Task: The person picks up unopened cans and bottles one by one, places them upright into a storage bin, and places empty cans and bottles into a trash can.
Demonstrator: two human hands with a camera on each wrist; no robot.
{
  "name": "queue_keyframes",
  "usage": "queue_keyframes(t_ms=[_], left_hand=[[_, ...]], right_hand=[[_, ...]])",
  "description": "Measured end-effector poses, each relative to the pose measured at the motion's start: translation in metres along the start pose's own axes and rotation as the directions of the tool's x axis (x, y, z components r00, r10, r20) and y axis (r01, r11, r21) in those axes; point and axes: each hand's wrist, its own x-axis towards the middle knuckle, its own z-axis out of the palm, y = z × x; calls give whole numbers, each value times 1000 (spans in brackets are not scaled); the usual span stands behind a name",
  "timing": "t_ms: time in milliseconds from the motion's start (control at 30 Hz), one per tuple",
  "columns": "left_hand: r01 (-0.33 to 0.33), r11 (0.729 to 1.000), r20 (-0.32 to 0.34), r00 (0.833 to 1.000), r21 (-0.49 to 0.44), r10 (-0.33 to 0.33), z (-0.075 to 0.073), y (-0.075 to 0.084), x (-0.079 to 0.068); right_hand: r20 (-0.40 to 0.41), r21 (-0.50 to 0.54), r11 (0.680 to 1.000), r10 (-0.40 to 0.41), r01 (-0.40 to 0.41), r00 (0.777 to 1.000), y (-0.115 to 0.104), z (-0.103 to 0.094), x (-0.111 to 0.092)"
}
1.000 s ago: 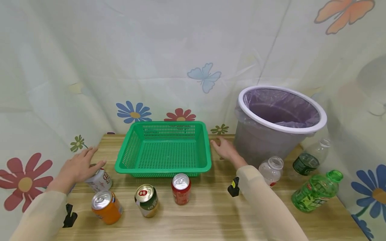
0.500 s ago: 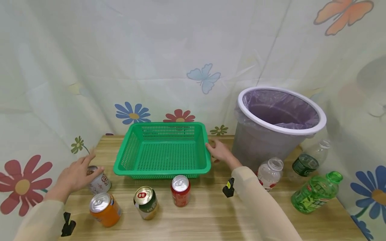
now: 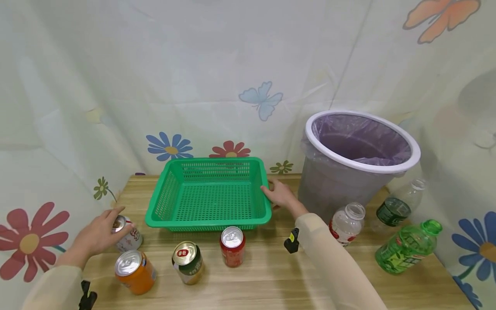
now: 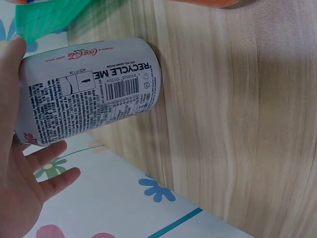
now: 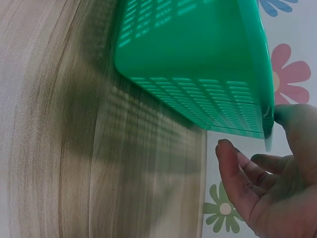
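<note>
My left hand (image 3: 97,232) is at a white Coca-Cola can (image 3: 129,239) standing upright on the left of the table. Its thumb lies across the can's upper end, while in the left wrist view two straight fingers (image 4: 59,183) stand apart from the can's side. An empty green plastic basket (image 3: 213,217) sits at the middle back. Against its right rim is the thumb of my right hand (image 3: 283,194). The other fingers (image 5: 230,158) of that hand are loosely bent below the rim, with a gap to the basket wall.
An orange can (image 3: 137,275), a green-and-gold can (image 3: 189,267) and a red can (image 3: 233,249) stand in front of the basket. A lined grey bin (image 3: 329,189) is behind the clear bottle (image 3: 345,224), the dark-labelled bottle (image 3: 393,211) and the green bottle (image 3: 404,249).
My left hand has lowered to the top of the white can. My right hand has moved left from beside the basket, bringing its thumb onto the right rim.
</note>
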Motion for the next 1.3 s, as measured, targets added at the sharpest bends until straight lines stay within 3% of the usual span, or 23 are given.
queue_keyframes(t_ms=[300,500,767,1300], left_hand=[[-16,1000,-17,1000,-2,16,3,-2,2],[-59,998,-59,996,19,60,3,-5,2],[-49,999,-4,999,15,49,-2,0,1],[-42,999,30,999,-16,43,-6,3,4]], right_hand=[[30,56,998,6,-7,1000,1,-1,2],[33,106,994,18,-21,999,1,1,3],[37,173,984,34,-40,999,-2,1,4],[62,323,938,112,-126,992,-4,5,4]])
